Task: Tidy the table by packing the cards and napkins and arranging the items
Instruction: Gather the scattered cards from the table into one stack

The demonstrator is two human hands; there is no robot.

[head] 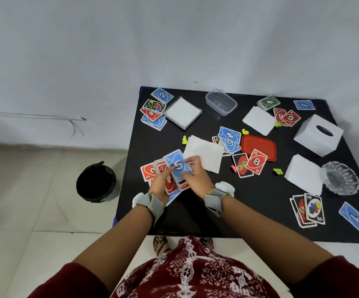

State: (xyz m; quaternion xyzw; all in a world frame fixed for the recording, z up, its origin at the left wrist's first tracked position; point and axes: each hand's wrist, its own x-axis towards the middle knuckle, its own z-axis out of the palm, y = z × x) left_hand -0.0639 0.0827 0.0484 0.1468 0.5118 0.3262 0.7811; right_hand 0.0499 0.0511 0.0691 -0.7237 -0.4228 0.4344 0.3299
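Over the near left part of the black table (249,207), my left hand (160,186) and my right hand (195,175) both grip a small stack of cards (177,168) with a blue 5 on top. Two red cards (149,171) lie just left of them. More cards lie in loose groups: far left (156,110), centre (230,139), by the red lid (250,164), far right (286,116) and near right (308,209). White napkins lie at the centre (206,152), far right (259,120) and right (304,174).
A clear plastic container (221,102) stands at the back, its red lid (260,145) lies mid-table. A white tissue box (318,134) and glass ashtray (341,177) sit at the right. A white tray (183,112) sits at the back left. A black bin (97,183) stands on the floor to the left.
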